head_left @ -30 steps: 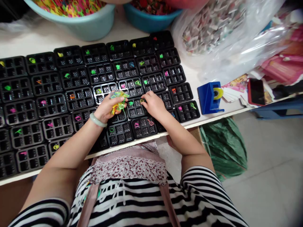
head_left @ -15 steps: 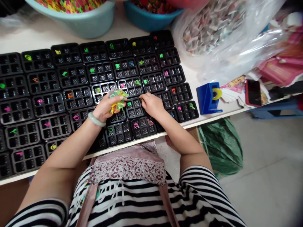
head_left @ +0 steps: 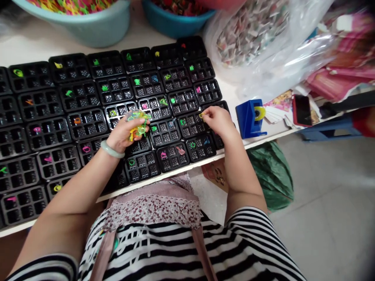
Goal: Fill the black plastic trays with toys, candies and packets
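Observation:
Black compartment trays (head_left: 88, 123) lie in rows across the white table (head_left: 35, 41), most with one small coloured plastic ring inside. My left hand (head_left: 124, 134), with a pale green bangle on the wrist, is closed around a bunch of green and yellow rings (head_left: 136, 121) above the middle trays. My right hand (head_left: 218, 121) hovers over the trays at the right end of the rows, pinching a small yellow ring (head_left: 200, 115) at its fingertips.
A light green basin of coloured rings (head_left: 88, 23) and a blue basin (head_left: 175, 17) stand at the back. A big clear bag of small pieces (head_left: 263, 39), a blue tape dispenser (head_left: 249, 119) and a phone (head_left: 301, 110) lie to the right. A green bag (head_left: 272, 175) sits below the table edge.
My right hand has moved to the right, from the middle trays to the right-end trays, carrying a small ring. My left hand stays where it was with the bunch.

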`<state>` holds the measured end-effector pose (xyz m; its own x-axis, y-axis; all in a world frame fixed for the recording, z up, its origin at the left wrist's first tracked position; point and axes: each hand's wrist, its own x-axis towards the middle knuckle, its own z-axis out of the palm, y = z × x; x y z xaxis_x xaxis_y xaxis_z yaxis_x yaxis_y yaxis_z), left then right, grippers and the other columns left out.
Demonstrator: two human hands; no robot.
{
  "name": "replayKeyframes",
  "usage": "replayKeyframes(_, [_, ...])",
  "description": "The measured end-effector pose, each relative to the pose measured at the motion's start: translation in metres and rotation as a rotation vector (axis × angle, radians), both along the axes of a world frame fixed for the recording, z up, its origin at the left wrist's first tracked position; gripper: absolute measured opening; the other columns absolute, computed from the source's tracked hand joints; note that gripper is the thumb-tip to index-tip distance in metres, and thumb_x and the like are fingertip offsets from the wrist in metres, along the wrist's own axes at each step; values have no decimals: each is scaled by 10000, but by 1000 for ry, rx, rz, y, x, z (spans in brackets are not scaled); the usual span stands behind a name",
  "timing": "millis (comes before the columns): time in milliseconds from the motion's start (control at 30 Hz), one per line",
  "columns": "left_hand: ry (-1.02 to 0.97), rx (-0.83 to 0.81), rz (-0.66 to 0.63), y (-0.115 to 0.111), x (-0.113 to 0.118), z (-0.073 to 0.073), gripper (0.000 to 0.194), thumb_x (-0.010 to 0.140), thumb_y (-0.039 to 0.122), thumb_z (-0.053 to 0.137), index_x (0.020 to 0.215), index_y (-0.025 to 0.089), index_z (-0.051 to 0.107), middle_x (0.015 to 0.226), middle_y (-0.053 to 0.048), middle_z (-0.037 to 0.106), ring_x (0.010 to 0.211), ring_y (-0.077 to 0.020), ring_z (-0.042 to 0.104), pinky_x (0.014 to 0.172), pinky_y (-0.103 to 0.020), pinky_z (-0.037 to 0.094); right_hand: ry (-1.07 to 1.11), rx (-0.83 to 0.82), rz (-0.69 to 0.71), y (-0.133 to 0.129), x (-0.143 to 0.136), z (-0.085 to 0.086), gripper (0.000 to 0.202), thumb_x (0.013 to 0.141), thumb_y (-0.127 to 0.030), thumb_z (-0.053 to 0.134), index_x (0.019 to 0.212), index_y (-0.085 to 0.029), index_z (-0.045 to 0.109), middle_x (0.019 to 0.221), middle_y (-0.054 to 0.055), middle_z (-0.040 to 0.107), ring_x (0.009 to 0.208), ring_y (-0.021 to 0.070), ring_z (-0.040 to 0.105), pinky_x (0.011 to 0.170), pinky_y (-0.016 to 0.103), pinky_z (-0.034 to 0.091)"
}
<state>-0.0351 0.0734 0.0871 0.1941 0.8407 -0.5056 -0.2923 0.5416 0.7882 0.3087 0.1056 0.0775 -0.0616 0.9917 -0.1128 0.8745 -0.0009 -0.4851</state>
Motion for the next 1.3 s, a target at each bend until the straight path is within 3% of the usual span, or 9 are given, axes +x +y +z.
replayKeyframes(200, [16, -7, 8, 1, 3, 3, 371, 640, 251, 891, 903, 211, 633, 819, -41, 699, 598, -138, 663, 324, -131, 357, -8, -45, -37, 10, 2, -5, 79, 825, -187, 679, 872, -186, 743, 863, 68, 737, 830, 238, 664, 856, 406, 521])
replayKeyframes(433, [23, -6, -7, 5, 0, 3, 285, 706, 232, 874, 888, 234, 655, 828, -37, 716, 622, -144, 669, 323, -137, 362, 17, 151, -239, 16, 56, -3, 154, 892, -228, 601, 971, -185, 727, 984, 82, 751, 919, 242, 671, 906, 405, 527])
replayKeyframes(667, [-28, -11, -58, 10, 14, 2, 345, 663, 242, 901, 908, 208, 661, 825, -49, 735, 608, -149, 679, 319, -141, 382, -68, 110, -171, 40, 73, -12, 207, 873, -156, 591, 975, -182, 770, 1078, 131, 744, 1069, 311, 658, 1029, 488, 487])
replayKeyframes(767, [-33, -16, -73, 12, 23, 5, 426, 621, 246, 922, 929, 186, 635, 823, -51, 736, 590, -148, 678, 330, -139, 380, -34, 167, -161, 38, 55, -7, 216, 868, -160, 605, 1003, -182, 771, 1100, 140, 734, 1077, 320, 648, 1039, 522, 481])
replayKeyframes(867, [-31, -23, -109, 18, 35, 8, 462, 613, 232, 916, 956, 175, 612, 811, -41, 729, 570, -138, 670, 337, -128, 344, 164, 227, -36, 24, 11, 3, 212, 910, -237, 620, 1063, -211, 765, 1126, 107, 727, 1055, 275, 659, 992, 482, 521])
replayKeyframes(967, [-29, -35, -132, 26, 49, 8, 519, 590, 226, 919, 1002, 166, 609, 803, -40, 722, 547, -133, 657, 331, -135, 314, 460, 97, 169, 10, -46, 8, 245, 915, -328, 667, 1129, -240, 746, 1147, 67, 731, 979, 216, 684, 899, 411, 567])
replayKeyframes(1033, [-18, -33, -123, 31, 56, 7, 552, 570, 225, 919, 1019, 160, 605, 800, -36, 717, 532, -129, 646, 329, -147, 316, 618, 12, 211, 7, -77, 6, 265, 871, -330, 719, 1115, -228, 730, 1138, 61, 738, 929, 194, 697, 866, 385, 582])
replayKeyframes(1167, [4, -20, -103, 40, 66, 8, 556, 545, 216, 908, 999, 174, 589, 749, -3, 692, 506, -123, 623, 338, -158, 314, 805, -103, 111, 15, -104, -8, 119, 858, -293, 699, 945, -213, 685, 927, 20, 749, 822, 174, 705, 820, 363, 605])
replayKeyframes(1300, [4, 5, -85, 49, 72, 6, 532, 534, 199, 899, 982, 178, 612, 776, -6, 702, 535, -116, 624, 378, -166, 350, 842, -79, -3, 23, -94, -15, 144, 822, -333, 727, 884, -221, 662, 852, -1, 730, 771, 166, 691, 801, 366, 611])
